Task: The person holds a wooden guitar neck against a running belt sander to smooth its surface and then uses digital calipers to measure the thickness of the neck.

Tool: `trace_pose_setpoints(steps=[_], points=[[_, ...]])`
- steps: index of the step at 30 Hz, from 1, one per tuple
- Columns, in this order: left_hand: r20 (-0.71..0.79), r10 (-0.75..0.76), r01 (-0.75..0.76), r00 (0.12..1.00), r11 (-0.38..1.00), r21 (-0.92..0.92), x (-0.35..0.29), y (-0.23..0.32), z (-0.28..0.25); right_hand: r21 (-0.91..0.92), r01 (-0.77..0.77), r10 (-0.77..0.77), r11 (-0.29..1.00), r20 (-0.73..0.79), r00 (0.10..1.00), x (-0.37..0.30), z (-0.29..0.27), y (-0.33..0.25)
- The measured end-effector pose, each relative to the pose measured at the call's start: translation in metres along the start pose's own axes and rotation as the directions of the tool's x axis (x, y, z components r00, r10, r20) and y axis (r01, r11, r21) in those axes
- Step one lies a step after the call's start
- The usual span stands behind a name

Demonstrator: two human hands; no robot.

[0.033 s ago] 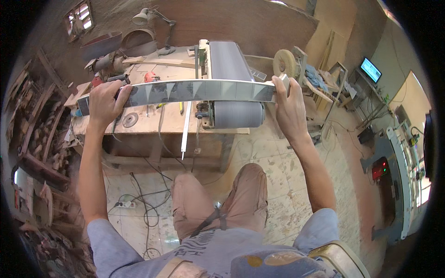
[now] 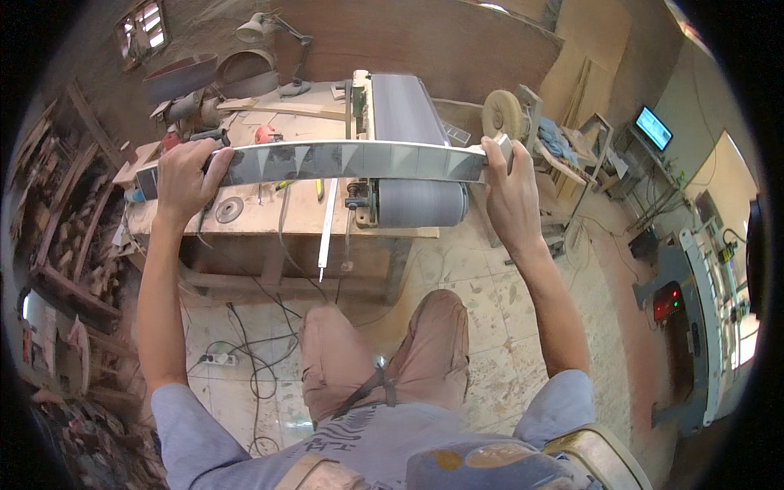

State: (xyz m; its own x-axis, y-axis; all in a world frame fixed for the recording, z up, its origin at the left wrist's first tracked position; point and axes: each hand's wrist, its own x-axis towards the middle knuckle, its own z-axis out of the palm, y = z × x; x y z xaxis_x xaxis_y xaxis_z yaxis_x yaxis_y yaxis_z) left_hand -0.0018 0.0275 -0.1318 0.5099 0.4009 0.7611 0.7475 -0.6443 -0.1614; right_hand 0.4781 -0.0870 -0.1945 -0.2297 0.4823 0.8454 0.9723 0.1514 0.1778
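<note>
A long, narrow strip (image 2: 371, 161) with a dark grey face, pale triangular marks and a light top edge spans between both hands. My left hand (image 2: 186, 184) is closed round it near its left end, the thumb on the near face. At the right end, my right hand (image 2: 513, 196) grips it with fingers over the top edge. The strip is held level in front of a belt sander's grey belt (image 2: 404, 106), above its lower roller (image 2: 420, 202). Whether strip and belt touch I cannot tell.
The workbench (image 2: 261, 216) carries a round metal disc (image 2: 229, 210) and a white rod (image 2: 327, 229) jutting over its front edge. A buffing wheel (image 2: 501, 113) stands to the right, a desk lamp (image 2: 251, 31) behind. Black cables (image 2: 257, 367) lie on the tiled floor.
</note>
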Motion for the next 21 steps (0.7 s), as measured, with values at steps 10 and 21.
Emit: trace_pose_setpoints(steps=[10,21], points=[[-0.078,0.045,-0.042,0.996,0.998,0.036,-0.003,0.003,0.001,-0.014,0.036,-0.037,0.999,-0.050,0.998,-0.002,-0.002,0.006],[0.336,-0.164,0.230,0.927,0.959,-0.166,0.003,-0.007,-0.001,0.166,-0.013,-0.054,0.986,0.389,0.920,0.021,-0.044,0.000]])
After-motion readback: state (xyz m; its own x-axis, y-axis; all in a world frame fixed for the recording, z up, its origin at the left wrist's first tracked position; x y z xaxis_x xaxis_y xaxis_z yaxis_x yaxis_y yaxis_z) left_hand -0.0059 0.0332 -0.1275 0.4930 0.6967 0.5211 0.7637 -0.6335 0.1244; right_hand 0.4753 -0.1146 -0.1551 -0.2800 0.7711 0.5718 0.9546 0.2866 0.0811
